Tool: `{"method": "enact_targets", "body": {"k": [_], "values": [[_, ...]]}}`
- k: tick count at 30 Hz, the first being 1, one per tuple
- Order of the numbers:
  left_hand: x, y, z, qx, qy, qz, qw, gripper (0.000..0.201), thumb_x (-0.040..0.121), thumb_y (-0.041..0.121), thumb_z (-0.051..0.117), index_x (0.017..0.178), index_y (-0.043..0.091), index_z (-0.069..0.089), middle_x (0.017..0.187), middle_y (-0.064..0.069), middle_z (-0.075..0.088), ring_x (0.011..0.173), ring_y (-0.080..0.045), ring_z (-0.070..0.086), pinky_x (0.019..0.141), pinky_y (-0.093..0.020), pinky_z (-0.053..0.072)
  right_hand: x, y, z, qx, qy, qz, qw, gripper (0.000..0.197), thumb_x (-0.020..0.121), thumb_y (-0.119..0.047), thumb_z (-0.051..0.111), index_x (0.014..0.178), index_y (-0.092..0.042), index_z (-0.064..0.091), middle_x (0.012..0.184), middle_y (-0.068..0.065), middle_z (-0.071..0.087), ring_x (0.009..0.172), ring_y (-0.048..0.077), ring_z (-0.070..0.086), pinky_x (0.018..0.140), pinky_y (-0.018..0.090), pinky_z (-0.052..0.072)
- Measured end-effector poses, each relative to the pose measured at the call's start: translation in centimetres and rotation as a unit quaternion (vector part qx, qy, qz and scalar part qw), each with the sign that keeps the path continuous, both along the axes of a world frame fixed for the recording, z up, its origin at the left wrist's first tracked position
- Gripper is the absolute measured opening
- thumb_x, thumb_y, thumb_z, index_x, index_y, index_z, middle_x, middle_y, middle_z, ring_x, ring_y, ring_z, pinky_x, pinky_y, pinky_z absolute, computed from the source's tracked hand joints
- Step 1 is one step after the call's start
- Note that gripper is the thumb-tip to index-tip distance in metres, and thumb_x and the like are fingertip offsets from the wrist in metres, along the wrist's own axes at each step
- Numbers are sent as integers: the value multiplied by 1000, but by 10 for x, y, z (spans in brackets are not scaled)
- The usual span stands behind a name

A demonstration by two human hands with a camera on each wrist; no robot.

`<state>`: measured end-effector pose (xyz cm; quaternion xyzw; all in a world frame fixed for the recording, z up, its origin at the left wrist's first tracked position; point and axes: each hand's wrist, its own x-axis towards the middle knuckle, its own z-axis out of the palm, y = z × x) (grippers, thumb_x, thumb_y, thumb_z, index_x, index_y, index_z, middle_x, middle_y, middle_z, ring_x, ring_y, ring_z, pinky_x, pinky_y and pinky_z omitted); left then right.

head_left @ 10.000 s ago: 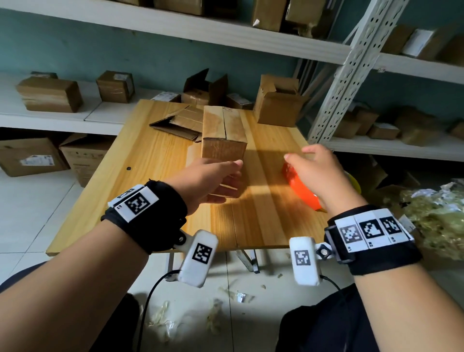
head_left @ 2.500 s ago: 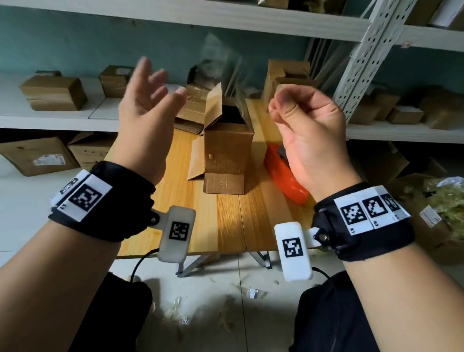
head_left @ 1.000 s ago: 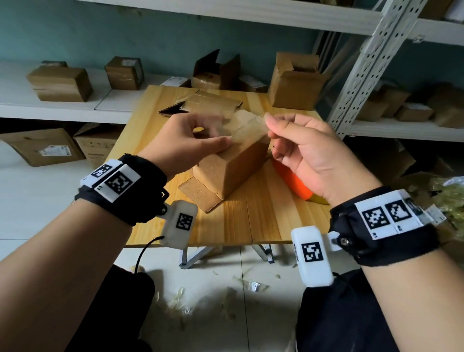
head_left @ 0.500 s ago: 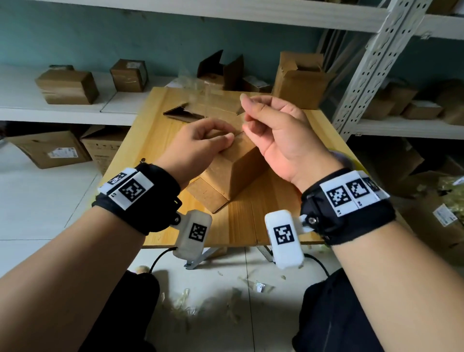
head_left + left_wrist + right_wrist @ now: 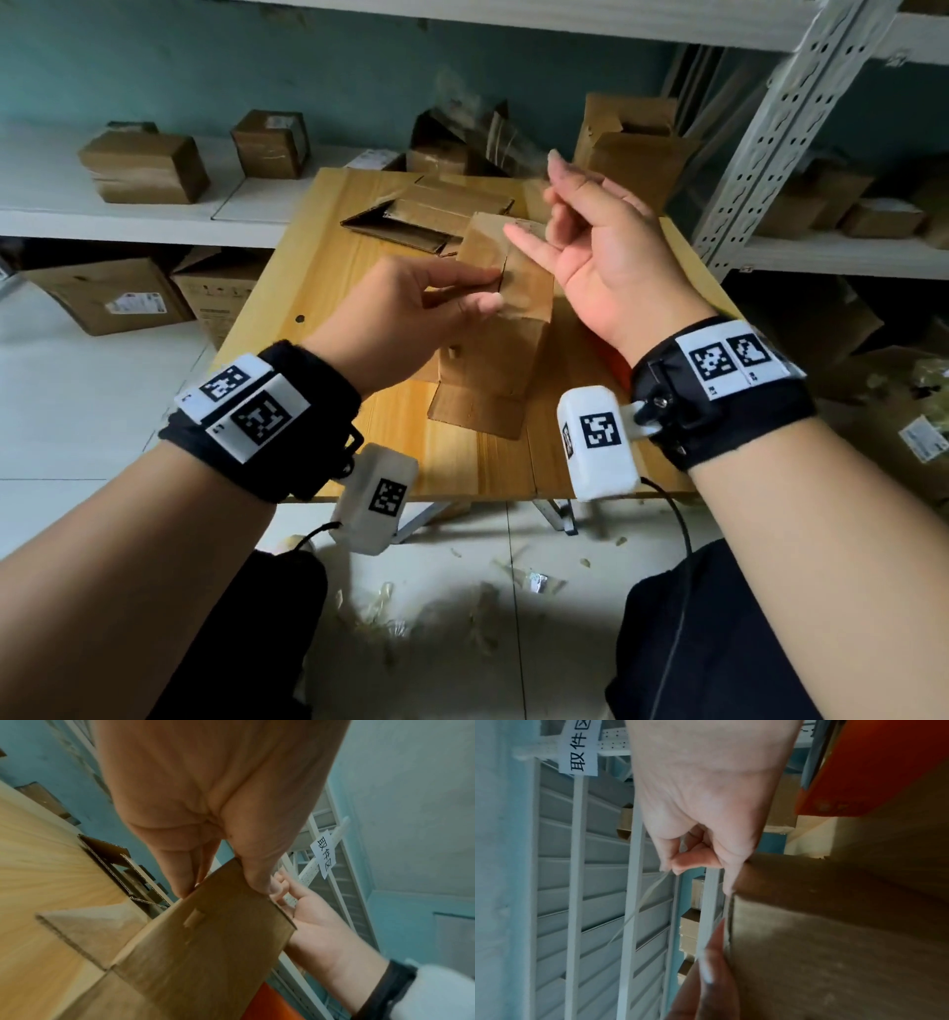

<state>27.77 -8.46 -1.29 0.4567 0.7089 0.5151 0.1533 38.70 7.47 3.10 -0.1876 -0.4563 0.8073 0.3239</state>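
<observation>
1. Cardboard box [image 5: 506, 329]: stands near the middle of the wooden table [image 5: 287, 288]. 1 lower flap [image 5: 477, 419] lies open on the tabletop, pointing toward the person.

2. Left hand [image 5: 405, 313]: grips the box at its upper near edge. The left wrist view shows the fingers on 1 side of the panel corner and the thumb on the other, pinching the cardboard between them.

3. Right hand [image 5: 611, 257]: raised above and to the right of the box, palm toward the head camera. Thumb and forefinger are closed on a clear tape strip [image 5: 482, 131]; the other fingers are spread. The strip runs up and away from the fingertips and is blurred in the head view. The right wrist view shows it as a thin, pale ribbon leaving the pinch. Whether its far end is attached to the box cannot be determined.

4. Surroundings:
- Flat cartons [image 5: 426, 216] lie on the table behind the box.
- An orange item [image 5: 619, 362] lies on the table just right of the box, mostly hidden by the right wrist.
- A perforated rack post [image 5: 770, 128] stands at the right and carries a paper label [image 5: 324, 858].
</observation>
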Motion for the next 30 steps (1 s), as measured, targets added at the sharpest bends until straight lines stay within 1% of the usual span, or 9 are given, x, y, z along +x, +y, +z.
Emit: {"method": "enact_targets", "body": {"k": [2, 4, 6, 8, 13, 15, 18, 23, 30], "values": [[5, 6, -7, 32, 39, 36, 998, 31, 90, 36, 78, 119, 23, 79, 106, 28, 70, 98, 7, 68, 82, -10, 52, 9, -3, 0, 8, -14, -5, 1000, 9, 93, -9, 79, 97, -7, 71, 79, 4, 68, 68, 9, 67, 94, 52, 62], [8, 14, -14, 63, 98, 73, 991, 28, 89, 40, 80, 112, 25, 82, 109, 29, 65, 110, 8, 62, 93, -16, 52, 20, -9, -3, 41, -42, -13, 998, 11, 93, -10, 80, 99, -7, 71, 80, 3, 69, 68, 8, 67, 86, 41, 63], [8, 21, -17, 63, 135, 89, 985, 25, 87, 45, 81, 107, 30, 82, 127, 13, 69, 130, 0, 55, 105, -24, 48, 31, -13, -4, 79, -71, -17, 994, 13, 93, -11, 80, 102, -6, 72, 80, 2, 70, 66, 7, 65, 77, 32, 61], [6, 24, -18, 65, 136, 87, 985, 23, 86, 47, 82, 102, 31, 82, 135, 0, 69, 133, -7, 56, 110, -33, 49, 40, -16, -5, 118, -104, -23, 987, 16, 92, -14, 82, 104, -7, 74, 79, 2, 71, 66, 7, 64, 68, 27, 58], [7, 21, -16, 116, 127, 48, 984, 17, 85, 40, 84, 93, 26, 81, 116, 5, 75, 114, -9, 69, 97, -36, 59, 55, -17, -14, 161, -168, -26, 972, 13, 90, -15, 83, 99, -8, 76, 75, 0, 71, 64, 6, 61, 60, 23, 55], [8, 19, -13, 103, 76, 64, 990, 14, 79, 44, 87, 81, 34, 77, 122, 11, 71, 114, -5, 68, 92, -33, 62, 58, -18, -20, 164, -178, -19, 970, 12, 91, -15, 82, 98, -8, 75, 75, 0, 71, 65, 7, 62, 63, 23, 56], [7, 18, -14, 89, -8, 54, 995, 22, 68, 51, 89, 74, 34, 76, 130, 13, 68, 121, -6, 66, 94, -42, 61, 59, -24, -27, 160, -167, -1, 973, 8, 93, -12, 80, 97, -8, 74, 75, 1, 69, 66, 9, 62, 69, 27, 58], [6, 15, -12, 71, -42, 10, 997, 27, 69, 45, 86, 89, 29, 81, 141, 9, 63, 120, -9, 68, 93, -35, 62, 55, -24, -26, 91, -128, -12, 988, 9, 94, -8, 77, 97, -4, 70, 71, 2, 63, 61, 9, 57, 71, 28, 59], [4, 6, -5, 23, -34, -54, 998, 41, 74, 34, 84, 112, 19, 77, 153, 1, 56, 130, 15, 51, 94, -23, 59, 57, -20, -27, 74, -114, -2, 991, 11, 95, -7, 76, 97, -3, 66, 71, 1, 62, 63, 8, 57, 76, 32, 61]]}}
